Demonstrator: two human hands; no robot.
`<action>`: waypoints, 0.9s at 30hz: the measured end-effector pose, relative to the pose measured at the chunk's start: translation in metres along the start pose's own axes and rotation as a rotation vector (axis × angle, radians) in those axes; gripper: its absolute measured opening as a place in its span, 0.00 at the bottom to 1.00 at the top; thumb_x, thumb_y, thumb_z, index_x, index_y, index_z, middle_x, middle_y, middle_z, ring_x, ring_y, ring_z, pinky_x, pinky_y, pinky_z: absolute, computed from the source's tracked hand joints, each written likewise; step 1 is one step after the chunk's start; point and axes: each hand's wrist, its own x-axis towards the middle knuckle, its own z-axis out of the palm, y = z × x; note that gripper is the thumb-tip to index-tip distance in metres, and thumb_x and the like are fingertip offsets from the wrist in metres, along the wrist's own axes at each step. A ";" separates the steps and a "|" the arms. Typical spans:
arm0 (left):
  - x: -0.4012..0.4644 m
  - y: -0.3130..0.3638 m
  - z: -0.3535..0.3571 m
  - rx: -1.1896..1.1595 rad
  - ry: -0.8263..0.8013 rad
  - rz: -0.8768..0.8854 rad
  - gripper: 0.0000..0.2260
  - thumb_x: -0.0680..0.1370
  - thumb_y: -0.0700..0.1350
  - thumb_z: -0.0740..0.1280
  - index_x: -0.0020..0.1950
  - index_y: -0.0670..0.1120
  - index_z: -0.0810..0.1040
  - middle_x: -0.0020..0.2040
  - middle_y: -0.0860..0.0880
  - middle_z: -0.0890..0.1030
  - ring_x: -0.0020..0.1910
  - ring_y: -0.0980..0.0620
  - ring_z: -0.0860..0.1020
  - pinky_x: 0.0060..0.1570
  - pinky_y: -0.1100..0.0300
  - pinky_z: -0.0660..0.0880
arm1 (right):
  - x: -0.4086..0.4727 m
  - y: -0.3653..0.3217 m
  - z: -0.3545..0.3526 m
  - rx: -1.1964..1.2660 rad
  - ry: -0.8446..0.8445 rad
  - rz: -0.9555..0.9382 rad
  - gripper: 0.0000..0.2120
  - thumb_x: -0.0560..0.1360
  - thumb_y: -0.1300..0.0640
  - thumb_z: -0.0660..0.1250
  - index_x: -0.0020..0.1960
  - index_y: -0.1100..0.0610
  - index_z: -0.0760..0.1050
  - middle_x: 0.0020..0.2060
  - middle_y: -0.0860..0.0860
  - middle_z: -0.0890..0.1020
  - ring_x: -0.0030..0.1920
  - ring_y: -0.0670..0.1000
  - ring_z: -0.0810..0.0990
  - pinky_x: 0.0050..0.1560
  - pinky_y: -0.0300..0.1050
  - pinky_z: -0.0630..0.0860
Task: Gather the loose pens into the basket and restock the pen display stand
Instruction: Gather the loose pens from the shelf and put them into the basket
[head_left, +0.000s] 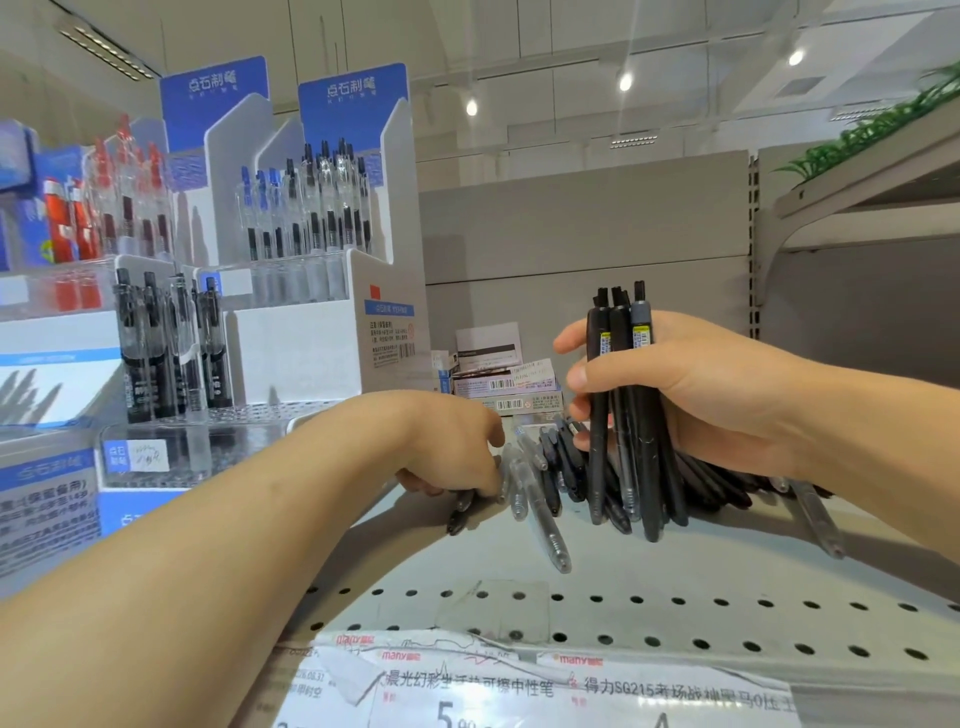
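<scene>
Our right hand (691, 395) grips a bundle (626, 415) of matte black pens upright, barcode stickers near their tops. Our left hand (452, 447) curls around loose pens (540, 499), clear and black, scattered on the grey shelf (675, 566) beside the stand (311, 260).

Small flat boxes (506, 387) stacked at the shelf (675, 561) back, perhaps refills.

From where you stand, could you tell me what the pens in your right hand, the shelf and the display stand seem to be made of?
Bundle of black pens gripped by the right hand: probably matte plastic, dull with barcode stickers. Shelf: looks like painted metal, pale grey with punched holes along the front. Display stand: likely white cardboard or plastic board with printed panels; clear tiers look like acrylic.
</scene>
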 end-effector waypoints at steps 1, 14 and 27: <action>0.000 -0.001 0.000 -0.004 0.015 0.010 0.27 0.74 0.48 0.68 0.73 0.54 0.67 0.44 0.47 0.82 0.26 0.53 0.76 0.27 0.61 0.75 | 0.000 0.000 0.000 0.001 0.000 0.002 0.13 0.74 0.66 0.72 0.56 0.55 0.80 0.36 0.53 0.84 0.39 0.53 0.85 0.46 0.52 0.83; -0.018 0.012 -0.012 -0.710 0.175 0.470 0.32 0.79 0.47 0.71 0.79 0.53 0.60 0.46 0.49 0.86 0.31 0.52 0.79 0.29 0.62 0.74 | 0.003 0.001 -0.004 -0.040 0.020 0.015 0.06 0.76 0.64 0.71 0.41 0.56 0.82 0.40 0.60 0.82 0.43 0.58 0.83 0.53 0.62 0.83; -0.030 0.023 -0.014 -0.797 0.278 0.558 0.15 0.82 0.46 0.66 0.69 0.50 0.75 0.47 0.49 0.86 0.35 0.49 0.84 0.39 0.59 0.80 | 0.006 0.003 -0.008 -0.126 0.038 -0.028 0.06 0.76 0.57 0.73 0.51 0.57 0.83 0.41 0.55 0.84 0.41 0.53 0.85 0.41 0.49 0.83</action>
